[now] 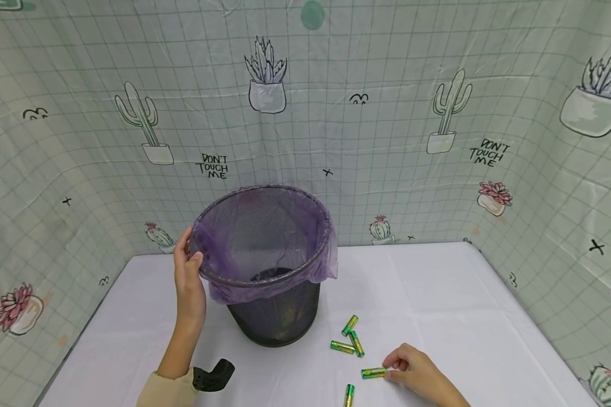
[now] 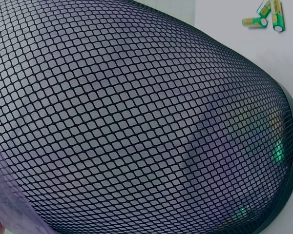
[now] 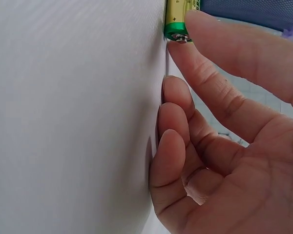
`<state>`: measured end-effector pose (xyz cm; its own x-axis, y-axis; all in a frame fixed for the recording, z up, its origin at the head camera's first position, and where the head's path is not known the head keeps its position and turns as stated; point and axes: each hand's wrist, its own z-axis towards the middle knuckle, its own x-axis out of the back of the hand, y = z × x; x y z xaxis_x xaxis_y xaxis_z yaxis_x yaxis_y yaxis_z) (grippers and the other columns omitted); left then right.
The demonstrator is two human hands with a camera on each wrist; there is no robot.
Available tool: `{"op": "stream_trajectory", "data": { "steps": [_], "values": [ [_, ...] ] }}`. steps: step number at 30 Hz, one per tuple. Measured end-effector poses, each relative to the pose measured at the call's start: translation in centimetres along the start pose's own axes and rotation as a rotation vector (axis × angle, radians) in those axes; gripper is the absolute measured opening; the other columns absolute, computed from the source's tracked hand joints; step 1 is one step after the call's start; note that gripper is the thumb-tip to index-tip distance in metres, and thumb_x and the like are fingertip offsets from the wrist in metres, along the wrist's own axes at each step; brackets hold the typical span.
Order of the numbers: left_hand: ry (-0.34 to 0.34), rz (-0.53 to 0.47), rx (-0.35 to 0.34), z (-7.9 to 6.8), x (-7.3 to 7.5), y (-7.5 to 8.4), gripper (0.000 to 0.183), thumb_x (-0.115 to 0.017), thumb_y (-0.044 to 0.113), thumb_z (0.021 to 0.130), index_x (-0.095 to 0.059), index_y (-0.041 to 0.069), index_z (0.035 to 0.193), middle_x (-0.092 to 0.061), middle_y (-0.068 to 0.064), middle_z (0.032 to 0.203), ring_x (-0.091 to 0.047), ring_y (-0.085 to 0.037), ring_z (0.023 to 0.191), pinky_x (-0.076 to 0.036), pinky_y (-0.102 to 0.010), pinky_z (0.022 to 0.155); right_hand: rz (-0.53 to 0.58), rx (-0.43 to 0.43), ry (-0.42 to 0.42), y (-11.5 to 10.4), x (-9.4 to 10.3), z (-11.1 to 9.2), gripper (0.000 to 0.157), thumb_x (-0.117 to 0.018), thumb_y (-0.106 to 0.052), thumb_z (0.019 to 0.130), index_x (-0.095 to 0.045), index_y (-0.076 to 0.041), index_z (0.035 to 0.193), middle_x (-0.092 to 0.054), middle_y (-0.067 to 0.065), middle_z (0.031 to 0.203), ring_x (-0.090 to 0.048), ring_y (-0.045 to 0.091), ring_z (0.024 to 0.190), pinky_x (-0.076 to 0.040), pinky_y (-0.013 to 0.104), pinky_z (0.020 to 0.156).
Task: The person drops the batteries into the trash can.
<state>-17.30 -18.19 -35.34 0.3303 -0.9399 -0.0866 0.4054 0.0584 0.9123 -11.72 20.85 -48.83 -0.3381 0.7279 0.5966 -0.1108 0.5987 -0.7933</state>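
Note:
A black wire-mesh wastebasket [image 1: 280,316] lined with a purple plastic bag [image 1: 331,268] stands on the white table. My left hand [image 1: 187,277] grips its rim at the left, thumb toward the front and fingers around the outer side. At the front right, my right hand [image 1: 412,370] pinches one end of a green and yellow battery [image 1: 373,373] between thumb and index finger, low over the tabletop. The right wrist view shows that battery's plus end [image 3: 179,34] at the fingertips, with the other fingers curled near the table. Through the mesh [image 2: 136,112], green glints show near the basket's bottom.
Between basket and right hand lie several loose batteries, among them one lying crosswise [image 1: 342,347] and one slanted [image 1: 350,325]. Another battery [image 1: 349,395] lies at the front edge of view. A cactus-print cloth [image 1: 305,141] hangs behind and beside the table [image 1: 412,294].

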Motion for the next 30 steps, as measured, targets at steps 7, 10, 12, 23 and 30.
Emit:
{"op": "stream_trajectory", "data": {
  "steps": [7,10,12,23,30],
  "values": [
    [-0.001,0.014,0.005,-0.07,0.03,0.08,0.053,-0.033,0.022,0.091,-0.029,0.019,0.144,-0.032,-0.002,0.143,-0.029,-0.016,0.131,-0.021,-0.030,0.105,-0.003,0.016,-0.008,0.24,-0.09,0.08,0.014,-0.068,-0.015,0.079,-0.065,-0.005,0.088,-0.050,0.001,0.080,-0.041,0.000,0.069,-0.038,0.020,0.061],
    [-0.005,0.018,0.005,-0.08,0.05,0.08,0.053,-0.033,0.022,0.091,-0.029,0.020,0.144,-0.031,-0.002,0.144,-0.029,-0.016,0.132,-0.020,-0.030,0.105,-0.010,0.018,-0.010,0.21,-0.07,0.04,0.013,-0.068,-0.015,0.079,-0.064,-0.005,0.087,-0.049,0.001,0.080,-0.041,0.000,0.069,-0.038,0.020,0.061],
    [-0.007,0.018,0.005,-0.08,0.04,0.08,0.053,-0.033,0.022,0.091,-0.029,0.019,0.144,-0.031,-0.002,0.145,-0.028,-0.016,0.132,-0.020,-0.031,0.106,-0.010,0.021,-0.013,0.14,-0.03,0.01,0.013,-0.068,-0.015,0.080,-0.064,-0.005,0.087,-0.049,0.001,0.080,-0.040,0.000,0.069,-0.038,0.019,0.061],
    [-0.004,0.002,0.005,-0.08,0.04,0.07,0.053,-0.032,0.022,0.091,-0.029,0.019,0.144,-0.033,-0.001,0.141,-0.030,-0.015,0.130,-0.020,-0.031,0.105,-0.022,0.064,-0.026,-0.04,0.10,0.01,0.013,-0.066,-0.018,0.082,-0.063,-0.006,0.086,-0.048,0.000,0.081,-0.039,-0.002,0.071,-0.037,0.020,0.063],
    [0.000,0.003,0.013,-0.12,-0.07,0.16,0.054,-0.032,0.022,0.091,-0.029,0.018,0.144,-0.033,-0.001,0.140,-0.030,-0.016,0.130,-0.020,-0.031,0.105,-0.022,0.084,-0.050,-0.22,0.35,-0.22,0.014,-0.065,-0.020,0.083,-0.063,-0.007,0.086,-0.048,-0.001,0.080,-0.040,-0.001,0.070,-0.038,0.020,0.062]
  ]
}}
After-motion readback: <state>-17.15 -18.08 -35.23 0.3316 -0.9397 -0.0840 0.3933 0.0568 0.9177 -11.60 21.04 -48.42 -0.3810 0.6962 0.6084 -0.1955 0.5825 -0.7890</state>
